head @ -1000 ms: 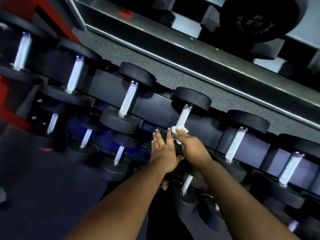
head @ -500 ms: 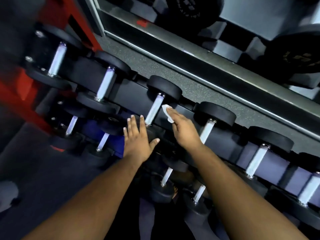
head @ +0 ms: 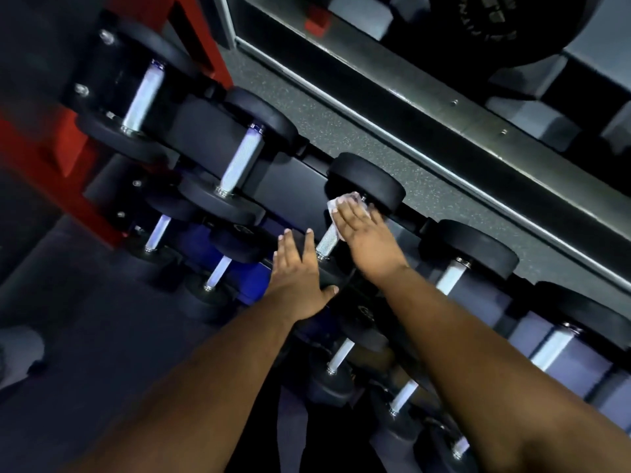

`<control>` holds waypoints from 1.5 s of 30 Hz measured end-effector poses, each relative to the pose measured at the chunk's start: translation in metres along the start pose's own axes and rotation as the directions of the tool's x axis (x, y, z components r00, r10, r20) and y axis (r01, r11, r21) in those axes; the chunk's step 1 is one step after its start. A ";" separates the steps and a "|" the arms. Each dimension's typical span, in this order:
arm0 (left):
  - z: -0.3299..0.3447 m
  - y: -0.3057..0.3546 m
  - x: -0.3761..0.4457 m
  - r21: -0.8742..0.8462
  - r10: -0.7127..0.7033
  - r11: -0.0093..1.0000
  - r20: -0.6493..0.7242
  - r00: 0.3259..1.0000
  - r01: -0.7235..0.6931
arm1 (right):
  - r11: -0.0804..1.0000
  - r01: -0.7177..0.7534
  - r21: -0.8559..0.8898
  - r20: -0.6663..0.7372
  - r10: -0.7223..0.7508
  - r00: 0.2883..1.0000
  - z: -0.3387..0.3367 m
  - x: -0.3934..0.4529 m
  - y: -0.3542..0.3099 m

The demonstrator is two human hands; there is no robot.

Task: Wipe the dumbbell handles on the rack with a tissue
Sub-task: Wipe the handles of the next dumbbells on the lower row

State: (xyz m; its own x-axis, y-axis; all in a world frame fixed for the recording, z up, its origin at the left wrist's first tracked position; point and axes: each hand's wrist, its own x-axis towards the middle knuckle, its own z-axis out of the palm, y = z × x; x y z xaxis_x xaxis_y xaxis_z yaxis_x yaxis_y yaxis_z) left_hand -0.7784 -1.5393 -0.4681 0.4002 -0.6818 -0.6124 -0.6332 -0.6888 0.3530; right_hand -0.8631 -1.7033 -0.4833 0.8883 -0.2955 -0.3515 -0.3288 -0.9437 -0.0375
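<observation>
Mid-frame, a tissue is pressed by the right hand, fingers straight and together, onto a dumbbell handle on the rack; left hand is braced flat, fingers spread; a downward stroke is likely needed next.

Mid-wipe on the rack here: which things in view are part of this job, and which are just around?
In the job:
- tissue, pressed by the right hand onto the dumbbell handle
- left hand, flat on the rack
- other top-row handles, e.g.

Just around:
- red frame
- weight plate beyond the rack
- speckled floor
</observation>
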 end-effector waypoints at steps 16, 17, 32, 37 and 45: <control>-0.005 0.003 0.003 0.011 -0.041 0.999 0.076 0.996 0.040 | 0.966 0.233 -0.109 0.030 -0.231 0.972 0.017 -0.018 0.003; -0.005 0.003 0.002 0.019 -0.039 0.999 0.081 0.996 0.038 | 0.984 0.150 -0.095 0.003 -0.150 0.989 0.013 -0.013 0.009; -0.010 0.004 0.003 0.016 -0.034 0.999 0.108 0.994 0.032 | 0.988 0.135 -0.078 -0.032 -0.137 0.990 0.024 -0.010 -0.007; -0.010 0.003 0.001 0.016 -0.039 0.999 0.119 0.992 0.037 | 0.954 0.272 -0.127 -0.061 -0.281 0.958 0.026 -0.015 0.010; -0.013 0.005 -0.001 0.011 -0.044 0.999 0.109 0.993 0.043 | 0.632 -0.121 0.765 -0.115 0.319 0.941 0.030 -0.018 -0.051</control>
State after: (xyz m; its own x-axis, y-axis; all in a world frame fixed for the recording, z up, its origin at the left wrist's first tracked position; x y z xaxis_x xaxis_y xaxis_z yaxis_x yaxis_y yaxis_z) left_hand -0.7730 -1.5451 -0.4563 0.3531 -0.6199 -0.7008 -0.6223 -0.7149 0.3188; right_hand -0.8721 -1.6453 -0.5026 0.7679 -0.5957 -0.2354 -0.5605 -0.4469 -0.6973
